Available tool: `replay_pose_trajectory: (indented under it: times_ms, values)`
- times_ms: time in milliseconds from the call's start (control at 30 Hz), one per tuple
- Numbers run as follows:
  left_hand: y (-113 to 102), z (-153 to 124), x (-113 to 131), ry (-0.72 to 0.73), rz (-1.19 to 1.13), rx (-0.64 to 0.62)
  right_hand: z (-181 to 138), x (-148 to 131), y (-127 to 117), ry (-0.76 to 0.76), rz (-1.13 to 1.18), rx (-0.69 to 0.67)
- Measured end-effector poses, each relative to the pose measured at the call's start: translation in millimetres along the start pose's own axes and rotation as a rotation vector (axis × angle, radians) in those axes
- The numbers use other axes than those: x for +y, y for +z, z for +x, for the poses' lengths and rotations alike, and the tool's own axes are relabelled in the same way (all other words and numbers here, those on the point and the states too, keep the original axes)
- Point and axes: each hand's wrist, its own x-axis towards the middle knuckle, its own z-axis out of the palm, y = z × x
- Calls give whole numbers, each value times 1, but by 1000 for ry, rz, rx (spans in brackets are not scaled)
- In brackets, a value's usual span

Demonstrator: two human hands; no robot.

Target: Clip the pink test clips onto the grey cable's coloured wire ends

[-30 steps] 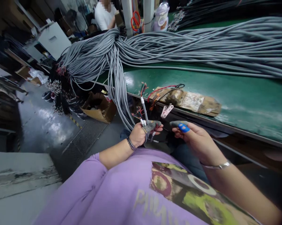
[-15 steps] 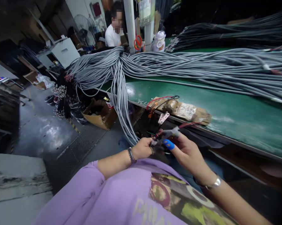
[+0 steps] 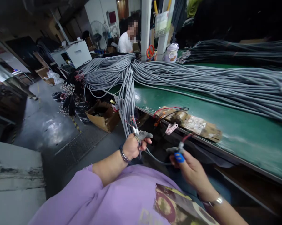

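Observation:
My left hand (image 3: 132, 147) is closed around several grey cable ends (image 3: 135, 130), their white collars and thin coloured wires sticking up above the fist. Its index finger wears a grey covering and points right. My right hand (image 3: 190, 167), with a blue wrap on the thumb, pinches another grey cable end (image 3: 181, 146) between thumb and a grey-covered finger. Dark red wires rise from that end. A slack stretch of grey cable (image 3: 156, 159) runs between the two hands. Just beyond them, a pink clip (image 3: 171, 128) hangs at the bench edge.
The green bench (image 3: 244, 125) bears a long bundle of grey cables (image 3: 202, 76), part of it draping over the front edge. A taped wooden board (image 3: 197, 124) lies at that edge. A cardboard box (image 3: 103, 117) stands on the floor. Behind sits a person in white (image 3: 125, 42).
My hands have moved apart: the left went left with its cable ends, the right slightly down with one cable end. The view has shifted, and a person now shows at the far left.

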Motion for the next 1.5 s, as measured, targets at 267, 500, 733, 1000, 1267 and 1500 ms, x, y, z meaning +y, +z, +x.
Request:
replay_pose_trajectory:
  times_ms: [267,500,733,1000,1267,1500]
  values:
    - [10,5,8,-81,147,-264,19,3,19,73,53,-313]
    - [15,18,6,-94,148,-340,19,1,23,135,188,-406]
    - [11,16,-8,-30,254,-222,22,5,16,203,149,-368]
    - [1,10,-26,67,629,-260,25,-5,13,302,51,-23]
    - [3,11,-22,-91,649,-379,24,1,16,220,173,-8]
    - [0,10,-18,-347,596,-500,20,-7,14,145,120,-89]
